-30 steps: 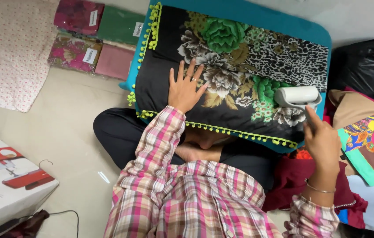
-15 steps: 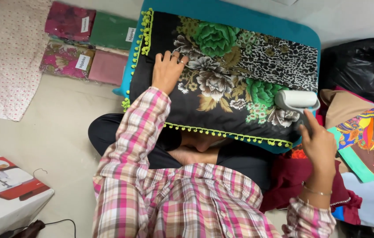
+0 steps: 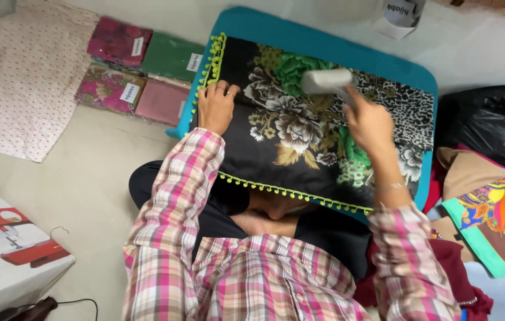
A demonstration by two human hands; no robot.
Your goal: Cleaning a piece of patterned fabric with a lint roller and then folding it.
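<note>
- Box [image 3: 2,261]: white carton with a red machine pictured on it, on the floor [image 3: 86,166] at your near left; a dark cord lies beside it.
- Clothes pile [image 3: 490,220]: bright printed and maroon pieces heaped at your near right, just beside the pad.
- Scarf [image 3: 288,154]: black floral piece with a lime pom-pom trim, spread flat over your lap and the pad; no folds show.
- Left hand [image 3: 215,107]: fingers curled lightly, palm pressed on the scarf's left edge by the trim, pinning it; it grips nothing.
- Right hand [image 3: 368,122]: closed round the handle of the roller, wrist over the scarf's middle.
- Roller [image 3: 326,80]: pale lint roller, its drum resting on the green flower near the scarf's far edge.
- Pad [image 3: 323,44]: teal, under the scarf; its rim shows at the far and right sides.
- Progress, as a judgement: you are mid-way in rolling; which parts are already rolled cannot be told, as no lint shows.
- Packets [image 3: 145,71]: folded fabrics in pink, green and maroon, wrapped, on the floor at far left.
- Dotted cloth [image 3: 20,77]: white, beyond the packets at the left.
- Black bag [image 3: 490,125]: at far right.
</note>
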